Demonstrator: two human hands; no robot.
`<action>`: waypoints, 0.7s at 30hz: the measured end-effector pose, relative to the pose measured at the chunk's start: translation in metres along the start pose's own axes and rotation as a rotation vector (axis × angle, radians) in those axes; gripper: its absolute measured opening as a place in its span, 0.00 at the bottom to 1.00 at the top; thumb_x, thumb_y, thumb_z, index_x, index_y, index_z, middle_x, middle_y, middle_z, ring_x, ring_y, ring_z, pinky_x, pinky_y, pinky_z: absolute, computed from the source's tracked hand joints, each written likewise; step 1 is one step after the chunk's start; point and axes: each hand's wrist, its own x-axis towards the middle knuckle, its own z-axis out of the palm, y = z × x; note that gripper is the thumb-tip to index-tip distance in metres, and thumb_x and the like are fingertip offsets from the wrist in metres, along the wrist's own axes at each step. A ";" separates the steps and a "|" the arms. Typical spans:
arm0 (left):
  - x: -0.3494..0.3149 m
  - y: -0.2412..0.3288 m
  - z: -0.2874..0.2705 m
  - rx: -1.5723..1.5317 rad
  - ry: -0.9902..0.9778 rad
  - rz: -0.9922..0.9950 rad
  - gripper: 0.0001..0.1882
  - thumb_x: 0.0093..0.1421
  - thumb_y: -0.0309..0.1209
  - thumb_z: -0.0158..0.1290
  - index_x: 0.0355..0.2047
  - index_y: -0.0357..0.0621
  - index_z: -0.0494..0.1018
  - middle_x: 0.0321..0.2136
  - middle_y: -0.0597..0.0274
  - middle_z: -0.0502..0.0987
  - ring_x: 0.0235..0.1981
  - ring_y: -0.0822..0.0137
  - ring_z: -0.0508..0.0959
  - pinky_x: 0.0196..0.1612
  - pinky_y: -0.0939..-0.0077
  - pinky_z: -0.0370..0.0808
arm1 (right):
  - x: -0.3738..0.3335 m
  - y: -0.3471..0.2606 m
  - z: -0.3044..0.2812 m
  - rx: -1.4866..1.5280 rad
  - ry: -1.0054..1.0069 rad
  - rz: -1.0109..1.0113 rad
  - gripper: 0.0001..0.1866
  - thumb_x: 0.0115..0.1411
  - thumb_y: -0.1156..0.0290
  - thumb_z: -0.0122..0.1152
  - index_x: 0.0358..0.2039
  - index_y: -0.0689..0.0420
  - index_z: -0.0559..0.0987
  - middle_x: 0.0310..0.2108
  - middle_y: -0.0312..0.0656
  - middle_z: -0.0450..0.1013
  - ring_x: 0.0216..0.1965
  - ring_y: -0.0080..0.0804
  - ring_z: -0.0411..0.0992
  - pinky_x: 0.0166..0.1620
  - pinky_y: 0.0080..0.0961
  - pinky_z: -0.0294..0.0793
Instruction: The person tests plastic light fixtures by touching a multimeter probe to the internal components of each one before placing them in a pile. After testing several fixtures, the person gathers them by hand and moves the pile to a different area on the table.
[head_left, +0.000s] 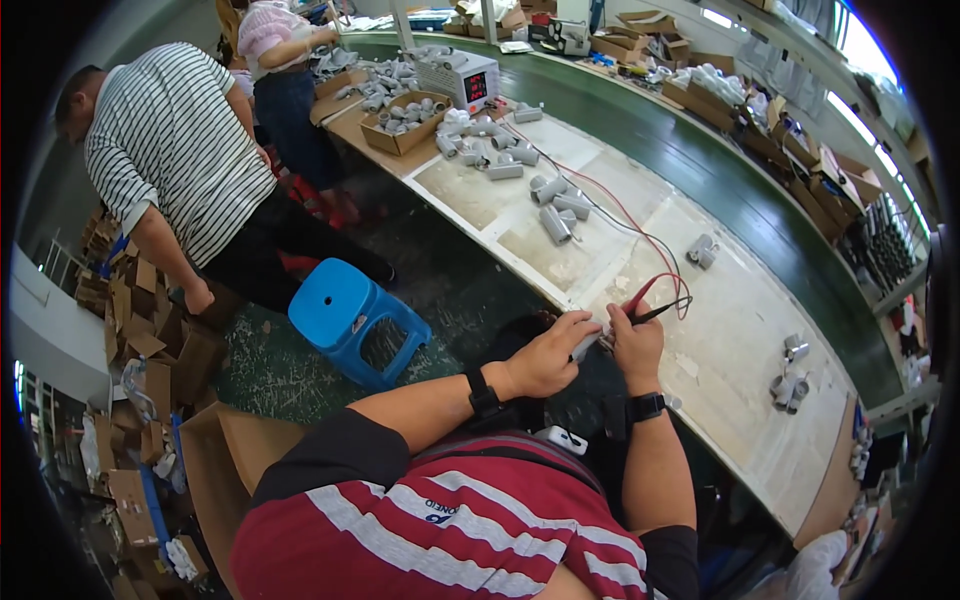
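At the table's near edge my left hand point(545, 355) is closed around a small grey cylindrical housing point(584, 346), mostly covered by my fingers. Right beside it, my right hand point(637, 350) pinches a red test probe point(640, 294) and a black test probe point(661, 308) against the part. Their tips are hidden between the hands. Red and black leads point(622, 208) run from the probes across the table to a white bench power supply point(461, 80) with a lit red display. A loose grey housing point(703, 251) lies just beyond my right hand.
Several grey housings point(556, 208) lie along the white worktable point(690, 370), others at its right point(789, 388). An open carton point(405, 122) holds more. A green conveyor belt point(660, 150) runs behind. To the left are a blue stool point(345, 310) and a person in stripes point(185, 150).
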 end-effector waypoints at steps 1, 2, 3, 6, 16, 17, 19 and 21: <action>0.001 0.000 0.000 0.006 -0.005 0.000 0.35 0.52 0.17 0.51 0.63 0.39 0.66 0.63 0.39 0.63 0.65 0.39 0.67 0.68 0.59 0.66 | 0.000 0.000 0.000 0.005 -0.002 -0.006 0.13 0.62 0.66 0.69 0.30 0.62 0.78 0.18 0.38 0.74 0.19 0.24 0.72 0.25 0.25 0.70; 0.002 0.000 0.000 0.012 -0.002 0.002 0.35 0.52 0.17 0.51 0.63 0.39 0.66 0.63 0.39 0.63 0.65 0.39 0.67 0.68 0.59 0.66 | 0.000 -0.001 0.000 0.013 -0.004 -0.002 0.13 0.62 0.66 0.69 0.30 0.62 0.78 0.18 0.38 0.73 0.19 0.24 0.71 0.25 0.25 0.70; 0.002 0.000 0.000 0.016 -0.004 0.008 0.34 0.52 0.17 0.51 0.63 0.38 0.66 0.63 0.39 0.64 0.65 0.40 0.67 0.68 0.59 0.66 | -0.001 -0.001 0.000 0.020 -0.006 0.002 0.13 0.62 0.66 0.70 0.30 0.62 0.78 0.18 0.38 0.73 0.19 0.24 0.71 0.25 0.26 0.70; 0.005 0.002 -0.002 0.028 -0.007 0.023 0.34 0.51 0.18 0.51 0.63 0.36 0.66 0.62 0.39 0.64 0.65 0.40 0.67 0.68 0.59 0.65 | -0.001 0.000 -0.001 0.018 -0.009 -0.014 0.13 0.62 0.66 0.70 0.30 0.62 0.78 0.18 0.38 0.73 0.19 0.24 0.71 0.25 0.26 0.69; 0.024 0.006 -0.008 -0.007 -0.125 -0.045 0.29 0.50 0.17 0.50 0.56 0.32 0.69 0.55 0.40 0.70 0.59 0.41 0.70 0.65 0.61 0.68 | 0.000 0.010 -0.001 -0.003 0.000 -0.057 0.14 0.62 0.65 0.69 0.28 0.63 0.78 0.18 0.40 0.74 0.19 0.27 0.70 0.26 0.29 0.69; 0.025 0.006 -0.008 -0.001 -0.138 -0.066 0.28 0.50 0.17 0.50 0.55 0.31 0.69 0.54 0.40 0.70 0.58 0.41 0.71 0.64 0.60 0.69 | -0.001 0.010 -0.001 -0.005 -0.001 -0.059 0.14 0.62 0.65 0.69 0.28 0.63 0.78 0.18 0.40 0.74 0.19 0.27 0.70 0.26 0.29 0.69; 0.025 0.007 -0.009 0.021 -0.140 -0.075 0.28 0.50 0.17 0.50 0.54 0.31 0.69 0.53 0.40 0.71 0.57 0.41 0.71 0.64 0.60 0.69 | -0.003 0.007 -0.001 -0.055 0.006 -0.085 0.15 0.62 0.64 0.69 0.28 0.63 0.78 0.18 0.40 0.74 0.19 0.28 0.70 0.26 0.30 0.68; 0.029 0.003 -0.005 0.044 -0.166 -0.097 0.27 0.50 0.18 0.50 0.54 0.31 0.69 0.51 0.39 0.72 0.56 0.41 0.71 0.63 0.60 0.70 | -0.002 0.007 -0.002 -0.100 0.019 -0.076 0.15 0.62 0.64 0.69 0.28 0.63 0.78 0.18 0.40 0.74 0.19 0.29 0.70 0.26 0.31 0.68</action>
